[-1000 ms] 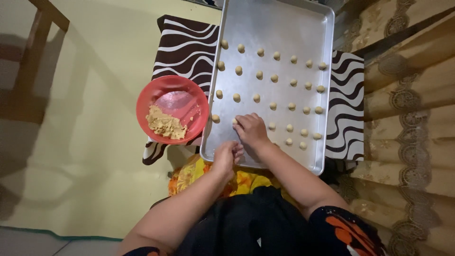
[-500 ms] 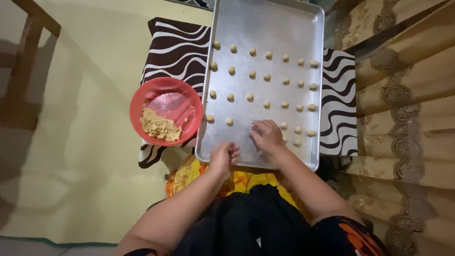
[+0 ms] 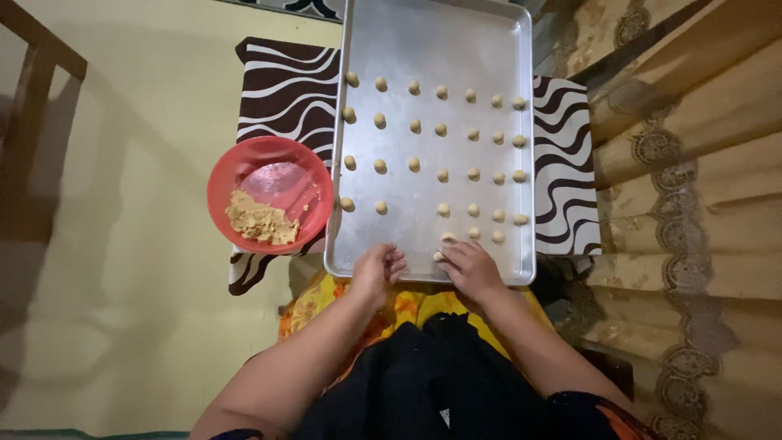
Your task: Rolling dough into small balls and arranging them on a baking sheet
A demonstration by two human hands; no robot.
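Zebra-striped cloth (image 3: 277,85) bears a metal tray (image 3: 423,45); left hand (image 3: 376,269) clenched, right hand (image 3: 471,265) pressing a dough ball (image 3: 441,256).

One camera sits on the person's head and looks almost straight down. It is near enough that the forearms and lap fill the bottom edge of the view. The left hand (image 3: 376,269) and right hand (image 3: 471,267) lie just below the middle, at the near rim of a metal tray (image 3: 432,49) that runs up to the top edge. A red bowl (image 3: 270,194) sits left of the tray. Only this view is given, so nothing is shared with another.
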